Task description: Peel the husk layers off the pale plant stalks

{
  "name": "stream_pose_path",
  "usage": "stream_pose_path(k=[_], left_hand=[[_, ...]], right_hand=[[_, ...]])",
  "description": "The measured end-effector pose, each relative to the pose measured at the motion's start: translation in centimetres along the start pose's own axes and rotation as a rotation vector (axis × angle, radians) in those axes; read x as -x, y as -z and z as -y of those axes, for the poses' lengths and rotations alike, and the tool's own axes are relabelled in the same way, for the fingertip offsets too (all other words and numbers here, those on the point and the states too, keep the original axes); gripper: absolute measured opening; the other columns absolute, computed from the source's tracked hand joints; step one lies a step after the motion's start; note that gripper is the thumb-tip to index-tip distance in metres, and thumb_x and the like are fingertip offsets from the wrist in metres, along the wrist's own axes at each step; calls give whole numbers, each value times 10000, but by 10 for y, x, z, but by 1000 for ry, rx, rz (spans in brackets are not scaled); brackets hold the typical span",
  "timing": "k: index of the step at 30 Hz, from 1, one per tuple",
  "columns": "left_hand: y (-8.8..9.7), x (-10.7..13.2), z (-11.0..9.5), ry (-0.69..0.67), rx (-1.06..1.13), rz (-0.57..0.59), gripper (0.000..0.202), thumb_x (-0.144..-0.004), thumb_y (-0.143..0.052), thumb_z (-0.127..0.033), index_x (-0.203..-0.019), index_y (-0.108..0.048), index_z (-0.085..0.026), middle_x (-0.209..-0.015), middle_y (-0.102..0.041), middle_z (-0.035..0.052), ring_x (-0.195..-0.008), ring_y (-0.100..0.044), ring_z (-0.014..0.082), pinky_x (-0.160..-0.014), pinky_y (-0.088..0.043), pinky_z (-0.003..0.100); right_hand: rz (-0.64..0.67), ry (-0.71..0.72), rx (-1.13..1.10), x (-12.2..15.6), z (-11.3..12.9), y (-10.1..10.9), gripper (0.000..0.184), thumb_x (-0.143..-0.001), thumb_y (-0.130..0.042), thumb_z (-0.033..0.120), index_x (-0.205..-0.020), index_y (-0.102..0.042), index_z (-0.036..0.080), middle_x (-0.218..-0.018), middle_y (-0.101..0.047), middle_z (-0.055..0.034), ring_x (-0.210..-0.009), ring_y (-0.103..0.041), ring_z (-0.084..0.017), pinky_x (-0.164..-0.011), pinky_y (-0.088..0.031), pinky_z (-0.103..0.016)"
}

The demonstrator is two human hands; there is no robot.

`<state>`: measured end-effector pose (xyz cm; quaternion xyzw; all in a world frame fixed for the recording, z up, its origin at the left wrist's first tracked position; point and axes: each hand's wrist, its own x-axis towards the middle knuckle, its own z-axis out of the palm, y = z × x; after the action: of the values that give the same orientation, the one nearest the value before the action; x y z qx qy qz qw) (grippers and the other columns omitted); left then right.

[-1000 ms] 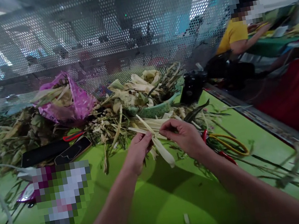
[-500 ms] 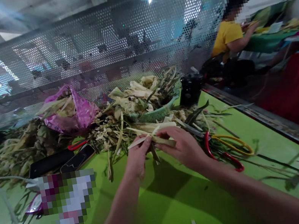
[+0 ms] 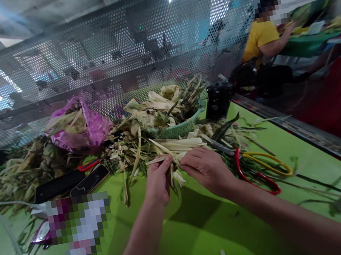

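Note:
Pale corn husk strips [image 3: 161,148] cross between my two hands over the green table. My left hand [image 3: 158,184] pinches them between thumb and fingers, with one strip jutting out to the left and ends hanging below. Close on the right, my right hand [image 3: 207,168] has its fingers pressed together at the husk; its fingertips partly hide what they grip. Just behind the hands lies a stack of pale husk pieces [image 3: 181,143]. Scissors [image 3: 238,160] with a red and a yellow handle lie beside my right hand, blades toward the husk pile.
Behind stand a green basket [image 3: 179,131] heaped with husks, a pink plastic bag [image 3: 99,122] and a black container [image 3: 218,100]. A dark phone-like slab [image 3: 89,180] and a white cable [image 3: 13,245] lie left. A person in yellow [image 3: 262,38] sits far right, beyond a perforated metal screen [image 3: 96,65].
My right fingers have curled in closer at the crossing. The strip that ran across under them no longer shows there, and pale ends now hang below between the hands.

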<state>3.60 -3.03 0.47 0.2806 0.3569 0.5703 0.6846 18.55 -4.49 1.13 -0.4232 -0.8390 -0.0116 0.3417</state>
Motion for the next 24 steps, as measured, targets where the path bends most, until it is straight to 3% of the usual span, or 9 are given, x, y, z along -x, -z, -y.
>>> stream_pose_path(k=[7,14,19,24], left_hand=[[4,-3,-3,19,9,-5,297,-556,-826,-276,-722,-623,-139,-636,-611,-30,-522,-537,50,-540,-447,159],[15,-8,-2,39,-65,164,255,-634,-777,-251,-839,-669,-144,-772,-668,17,-686,-595,100,-660,-459,208],[11,-4,-5,5,-150,181,253,-614,-766,-189,-841,-657,-160,-777,-649,3,-692,-580,103,-643,-442,214],[7,2,-8,-53,-282,217,206,-659,-727,-192,-830,-617,-158,-783,-615,2,-693,-544,99,-642,-433,219]], right_hand=[[8,-24,-103,-1,-1,3,215,-912,-497,249,-743,-609,176,-697,-591,-29,-707,-512,-160,-679,-360,-281],[-31,-87,-145,-4,-5,7,156,-891,-505,246,-796,-618,196,-777,-638,-55,-759,-551,-186,-697,-397,-302],[-22,-108,-87,-4,-4,10,94,-853,-545,245,-865,-626,199,-857,-663,-70,-831,-571,-215,-740,-399,-329],[-13,-177,-102,-2,-3,9,142,-889,-516,298,-859,-603,190,-813,-652,-55,-769,-567,-199,-689,-395,-302]])
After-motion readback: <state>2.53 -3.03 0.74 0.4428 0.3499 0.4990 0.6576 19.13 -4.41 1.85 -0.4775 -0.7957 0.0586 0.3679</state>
